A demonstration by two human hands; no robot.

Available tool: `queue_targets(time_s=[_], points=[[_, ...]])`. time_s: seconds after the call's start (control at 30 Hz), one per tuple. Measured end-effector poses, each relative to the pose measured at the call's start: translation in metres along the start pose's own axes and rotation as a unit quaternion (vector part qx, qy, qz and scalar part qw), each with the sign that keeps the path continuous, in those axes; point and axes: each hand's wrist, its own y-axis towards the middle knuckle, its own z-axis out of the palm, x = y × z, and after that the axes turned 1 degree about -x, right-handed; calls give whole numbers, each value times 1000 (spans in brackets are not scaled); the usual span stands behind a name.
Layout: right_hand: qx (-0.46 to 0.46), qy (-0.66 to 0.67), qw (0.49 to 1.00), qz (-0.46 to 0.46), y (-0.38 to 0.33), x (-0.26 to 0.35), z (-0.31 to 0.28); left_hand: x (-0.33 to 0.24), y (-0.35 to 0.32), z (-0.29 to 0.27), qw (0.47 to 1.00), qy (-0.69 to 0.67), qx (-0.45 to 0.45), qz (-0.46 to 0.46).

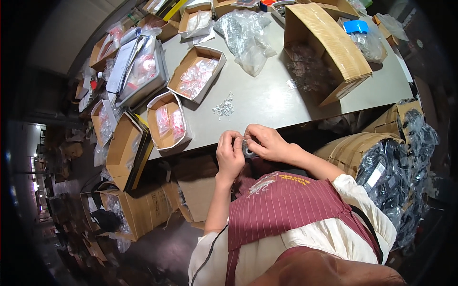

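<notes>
At the table's near edge, my left hand [230, 155] and my right hand [269, 143] meet with fingertips pinched together. Between them shows a small grey, round-looking part [247, 148], mostly covered by the fingers; its exact kind is too small to tell. Both hands appear to grip it. Just beyond them a little pile of small shiny metal pieces [223, 108] lies on the grey table [257, 95]. To the left of the pile stands a shallow carton [183, 139] with pink-and-clear little bags [176, 123]. Behind it is a longer tray-like carton [215, 56] of small clear bags [198, 77].
A large cardboard box [336, 35] lies on its side at right, small clear pieces inside. A crumpled plastic bag [248, 40] rests at the back. A grey bin [160, 71] of bags stands left. Cartons of black wrapped goods [389, 174] sit right, below the tabletop.
</notes>
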Motion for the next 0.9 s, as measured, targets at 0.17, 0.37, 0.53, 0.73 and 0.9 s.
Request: queue_targets(time_s=[0.17, 0.37, 0.53, 0.73, 0.9], points=[[6, 10, 999, 30, -1, -10, 2, 10, -1, 1, 997, -32, 0, -74], [-36, 221, 963, 150, 3, -42, -10, 47, 1, 10, 970, -144, -39, -194], [-320, 303, 898, 5, 22, -30, -56, 75, 20, -10, 978, -64, -126, -153], [-182, 7, 983, -40, 25, -93, -28, 107, 114, -9, 995, 70, -67, -4], [-150, -193, 966, -87, 14, -137, -7, 193, 200, -14, 969, 233, -67, -49]])
